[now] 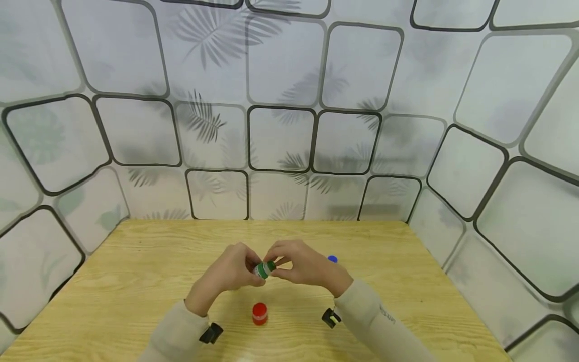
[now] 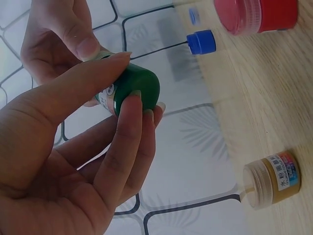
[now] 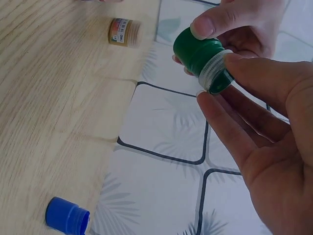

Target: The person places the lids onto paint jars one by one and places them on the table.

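Observation:
A small green paint jar point(image 1: 264, 270) is held between both hands above the table. My left hand point(image 1: 235, 266) grips its green body, thumb on one side and fingers on the other, as the left wrist view shows. In the right wrist view my right hand point(image 3: 274, 132) pinches the clear ribbed lid point(image 3: 215, 71) at the jar's other end between thumb and fingers. The lid sits against the jar; whether it is loose I cannot tell. Nearer the body on the table stands a red paint jar point(image 1: 260, 313).
A blue paint jar point(image 3: 67, 215) stands uncapped on the table point(image 1: 149, 281), with a clear bluish lid point(image 2: 194, 16) near it. A capped ochre paint jar point(image 2: 274, 178) stands beyond the left hand, mostly hidden in the head view. A patterned curtain point(image 1: 280, 141) surrounds the table.

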`<act>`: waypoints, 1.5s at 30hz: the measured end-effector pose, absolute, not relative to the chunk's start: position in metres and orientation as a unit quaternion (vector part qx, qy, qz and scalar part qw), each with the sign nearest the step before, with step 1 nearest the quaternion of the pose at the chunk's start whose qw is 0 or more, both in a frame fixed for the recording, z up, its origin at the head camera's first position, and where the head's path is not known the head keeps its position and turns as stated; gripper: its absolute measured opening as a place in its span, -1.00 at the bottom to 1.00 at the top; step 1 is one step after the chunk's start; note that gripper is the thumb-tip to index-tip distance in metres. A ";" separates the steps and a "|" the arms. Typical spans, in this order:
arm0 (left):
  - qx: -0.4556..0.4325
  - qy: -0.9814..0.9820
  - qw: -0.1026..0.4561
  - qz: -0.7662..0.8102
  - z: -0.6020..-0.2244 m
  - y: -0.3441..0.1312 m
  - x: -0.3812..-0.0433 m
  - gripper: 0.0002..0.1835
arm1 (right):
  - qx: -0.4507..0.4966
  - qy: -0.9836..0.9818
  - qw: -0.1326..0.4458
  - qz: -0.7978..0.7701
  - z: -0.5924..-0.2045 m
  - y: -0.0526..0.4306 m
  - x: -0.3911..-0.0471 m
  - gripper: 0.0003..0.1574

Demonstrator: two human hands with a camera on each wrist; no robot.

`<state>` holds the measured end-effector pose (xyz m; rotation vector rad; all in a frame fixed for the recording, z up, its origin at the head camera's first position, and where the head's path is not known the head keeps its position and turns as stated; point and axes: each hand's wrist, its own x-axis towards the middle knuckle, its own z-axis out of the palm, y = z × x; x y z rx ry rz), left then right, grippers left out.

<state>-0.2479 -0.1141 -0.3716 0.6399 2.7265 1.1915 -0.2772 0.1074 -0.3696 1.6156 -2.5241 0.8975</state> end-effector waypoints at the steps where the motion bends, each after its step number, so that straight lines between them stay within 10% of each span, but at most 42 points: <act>1: 0.215 0.894 0.051 0.390 -0.372 -0.114 -0.247 -0.86 | 0.518 -0.806 0.005 0.286 -0.370 0.107 -0.276 -0.72; 45: 0.268 0.887 0.075 0.368 -0.373 -0.108 -0.243 -0.88 | 0.506 -0.823 -0.063 0.250 -0.370 0.107 -0.273 -0.75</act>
